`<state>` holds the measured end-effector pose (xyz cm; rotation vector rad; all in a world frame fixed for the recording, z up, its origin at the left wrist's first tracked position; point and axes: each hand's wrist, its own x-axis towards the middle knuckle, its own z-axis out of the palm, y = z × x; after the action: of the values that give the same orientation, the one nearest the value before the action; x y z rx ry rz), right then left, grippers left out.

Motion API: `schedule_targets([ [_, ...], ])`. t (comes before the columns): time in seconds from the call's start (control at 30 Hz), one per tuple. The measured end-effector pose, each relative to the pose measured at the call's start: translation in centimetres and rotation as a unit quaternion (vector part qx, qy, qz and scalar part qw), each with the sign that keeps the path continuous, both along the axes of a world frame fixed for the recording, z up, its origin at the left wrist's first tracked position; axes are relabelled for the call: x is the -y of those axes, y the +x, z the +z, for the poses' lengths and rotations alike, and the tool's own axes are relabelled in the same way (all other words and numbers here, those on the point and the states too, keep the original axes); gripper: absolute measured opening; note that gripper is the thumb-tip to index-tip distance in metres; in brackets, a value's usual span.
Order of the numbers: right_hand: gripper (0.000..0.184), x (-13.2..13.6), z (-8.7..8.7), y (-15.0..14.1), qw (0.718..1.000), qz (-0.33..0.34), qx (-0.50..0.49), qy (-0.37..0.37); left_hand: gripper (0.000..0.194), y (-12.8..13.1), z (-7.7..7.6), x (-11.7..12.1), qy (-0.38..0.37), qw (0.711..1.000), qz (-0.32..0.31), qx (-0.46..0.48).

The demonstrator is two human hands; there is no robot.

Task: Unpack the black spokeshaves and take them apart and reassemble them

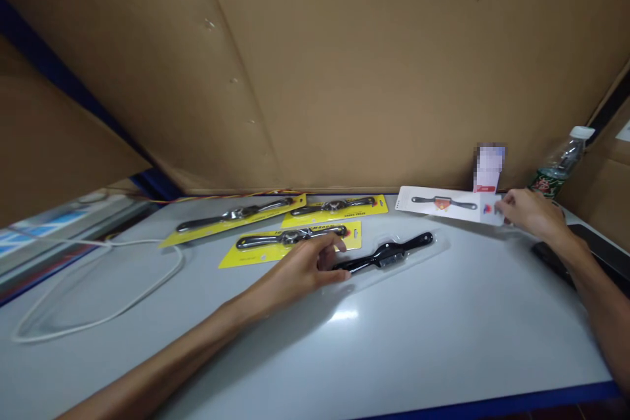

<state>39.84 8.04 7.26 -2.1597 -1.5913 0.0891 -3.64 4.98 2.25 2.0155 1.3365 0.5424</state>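
My left hand (319, 259) is closed around the left handle of a black spokeshave (388, 253), its thumb along the near side. The spokeshave lies at a slant in a clear plastic blister tray (440, 241) on the table. Off to the right, my right hand (529, 210) pinches the right end of a white backing card (438, 213) with a spokeshave pictured on it. Just beyond my left hand is a yellow-carded spokeshave pack (256, 252). Behind it lie two more yellow packs, one at left (231, 220) and one in the middle (339, 209).
A green-labelled bottle (556, 167) stands at the back right, near a dark object (554, 262) beside my right forearm. A white cable (98, 330) loops over the left of the grey table (394, 348). Cardboard walls (364, 65) rise behind; a phone-like screen (489, 167) leans there.
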Motion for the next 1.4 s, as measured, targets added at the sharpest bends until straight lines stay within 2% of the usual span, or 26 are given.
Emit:
schedule_targets([
  [0.07,0.021,0.7,-0.4,-1.8,0.999,0.002,0.052,0.007,0.022,0.3,0.0,0.3,0.004,1.000,-0.005,-0.006],
  [0.1,0.026,1.1,-0.7,-2.9,0.996,0.032,0.083,0.022,0.019,0.5,-0.1,0.5,0.014,1.000,-0.008,-0.008],
  [0.17,0.030,1.9,-1.6,-5.6,0.981,0.159,0.089,0.069,0.017,0.7,-0.1,0.9,0.049,0.999,-0.015,-0.018],
  [0.23,0.044,2.8,-2.6,-8.3,0.932,0.332,0.088,0.114,0.016,0.9,-0.1,1.3,0.106,0.993,-0.025,-0.038],
  [0.3,0.058,3.4,-3.5,-10.5,0.894,0.415,0.117,0.122,0.015,1.0,-0.2,1.7,0.174,0.982,-0.046,-0.059],
  [0.33,0.056,3.7,-3.7,-11.2,0.885,0.431,0.135,0.117,0.015,1.0,-0.3,1.9,0.210,0.973,-0.062,-0.070],
  [0.43,0.022,4.3,-3.7,-12.1,0.878,0.432,0.188,0.085,0.021,0.9,-0.5,2.4,0.329,0.932,-0.111,-0.108],
  [0.5,0.010,4.7,-3.3,-11.9,0.873,0.425,0.229,0.075,0.023,0.7,-0.6,2.5,0.406,0.895,-0.133,-0.130],
  [0.63,0.017,5.5,-3.1,-11.7,0.838,0.434,0.324,0.062,0.028,0.7,-0.4,2.7,0.492,0.839,-0.171,-0.158],
  [0.77,0.025,6.0,-3.6,-12.3,0.814,0.444,0.373,0.026,0.028,1.2,-0.4,2.9,0.512,0.814,-0.208,-0.178],
  [0.87,0.030,6.1,-4.1,-12.6,0.817,0.429,0.384,0.028,0.025,1.6,-0.6,3.2,0.504,0.810,-0.230,-0.193],
  [1.07,0.031,6.0,-4.0,-11.7,0.842,0.431,0.323,0.006,0.023,1.7,-0.6,3.4,0.456,0.834,-0.230,-0.209],
  [1.27,0.013,5.7,-2.7,-10.3,0.860,0.452,0.233,-0.052,0.019,1.5,-0.3,3.3,0.433,0.848,-0.220,-0.211],
  [1.33,0.009,5.5,-2.7,-10.0,0.860,0.462,0.215,-0.026,0.016,1.6,-0.2,3.4,0.432,0.849,-0.214,-0.215],
  [1.4,0.009,5.1,-3.1,-9.7,0.854,0.476,0.204,0.050,0.015,1.6,-0.2,3.4,0.436,0.851,-0.196,-0.220],
])
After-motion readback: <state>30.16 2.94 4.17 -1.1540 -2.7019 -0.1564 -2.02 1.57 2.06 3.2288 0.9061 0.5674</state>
